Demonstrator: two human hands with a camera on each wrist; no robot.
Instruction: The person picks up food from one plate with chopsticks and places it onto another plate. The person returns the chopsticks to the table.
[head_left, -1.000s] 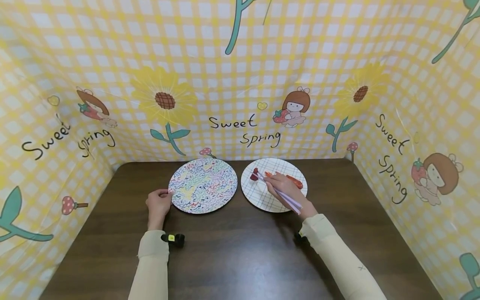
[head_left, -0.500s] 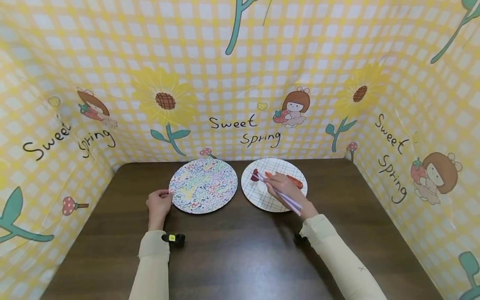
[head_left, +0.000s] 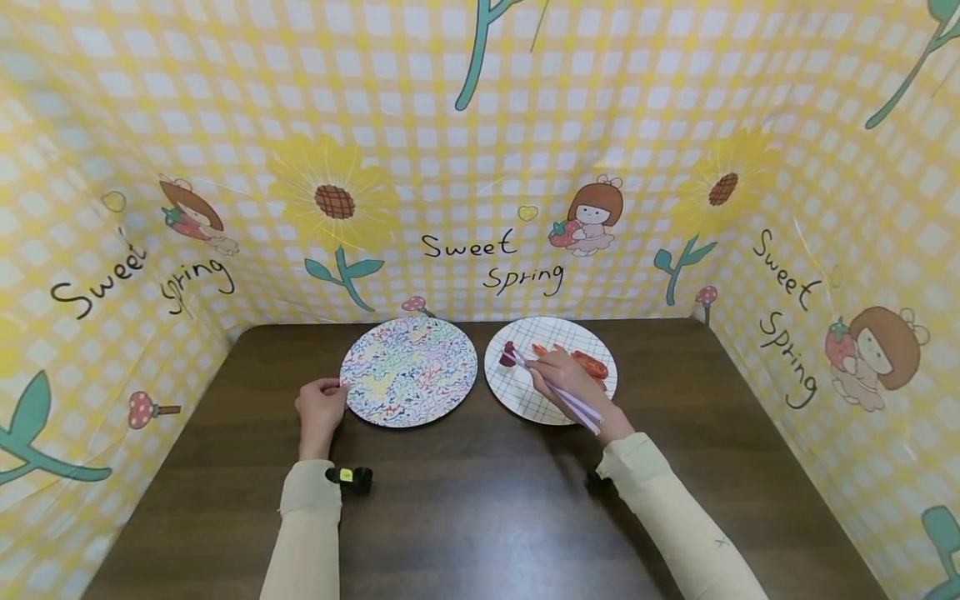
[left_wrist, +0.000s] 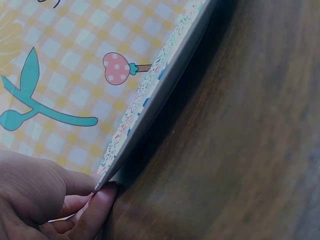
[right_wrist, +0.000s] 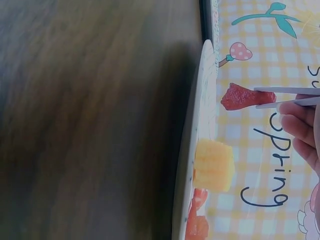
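Note:
My right hand [head_left: 562, 372] holds a pair of pale purple chopsticks [right_wrist: 286, 90] over the white grid-patterned plate [head_left: 501, 396]. Between the chopstick tips is a small dark red drumstick-shaped piece of food [right_wrist: 243, 97], raised clear of the plate in the right wrist view. A yellow block [right_wrist: 214, 166] sits on that plate, with orange-red pieces [head_left: 590, 364] behind and beside my hand, which covers part of them. At the left, my left hand [head_left: 321, 406] pinches the near-left rim of the multicoloured speckled plate [head_left: 408, 371], thumb and fingers on either side of its edge.
Both plates stand side by side near the back of a dark brown wooden table [head_left: 465, 517]. A yellow checked cloth with printed flowers [head_left: 480, 167] rises right behind them and along both sides.
The red drumstick-shaped piece at the chopstick tips has shifted slightly down and left. My left hand keeps its pinch on the speckled plate, and both plates stay in place.

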